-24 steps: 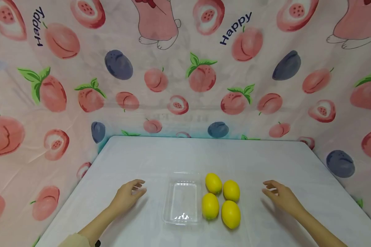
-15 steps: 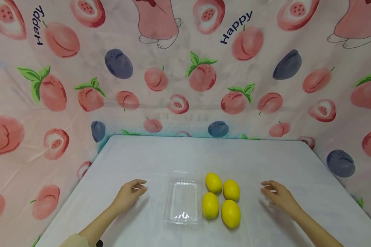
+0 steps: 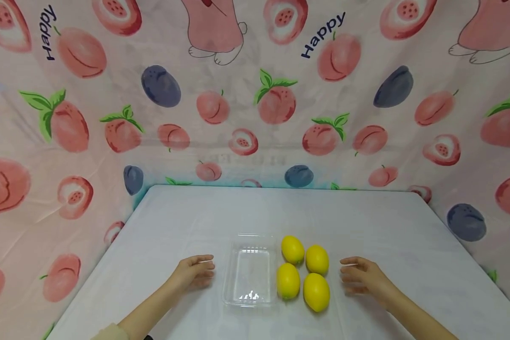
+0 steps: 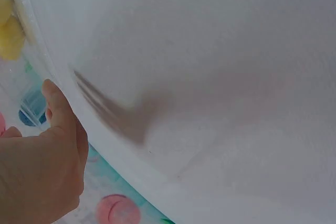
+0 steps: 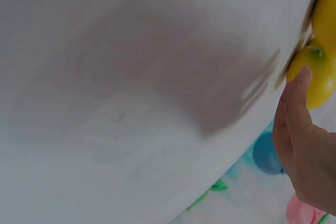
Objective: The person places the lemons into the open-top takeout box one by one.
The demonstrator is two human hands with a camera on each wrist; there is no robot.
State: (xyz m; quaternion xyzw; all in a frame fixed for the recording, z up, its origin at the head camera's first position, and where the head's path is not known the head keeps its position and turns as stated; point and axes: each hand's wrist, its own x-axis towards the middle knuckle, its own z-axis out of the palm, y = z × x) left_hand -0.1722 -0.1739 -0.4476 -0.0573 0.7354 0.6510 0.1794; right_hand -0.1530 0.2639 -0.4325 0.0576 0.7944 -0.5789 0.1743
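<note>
Head view, left hand (image 3: 194, 273) beside clear tray (image 3: 250, 270), right hand (image 3: 362, 279) near lemons (image 3: 304, 273) (both relaxed, empty)

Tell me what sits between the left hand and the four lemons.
In the head view, the clear plastic tray lies between the left hand and the lemons. The tray looks empty, and the hand is not touching it.

A white table (image 3: 280, 212) stands enclosed by a peach-and-plum printed cloth (image 3: 221, 108).

Bright, even light; blurred wrist views
</note>
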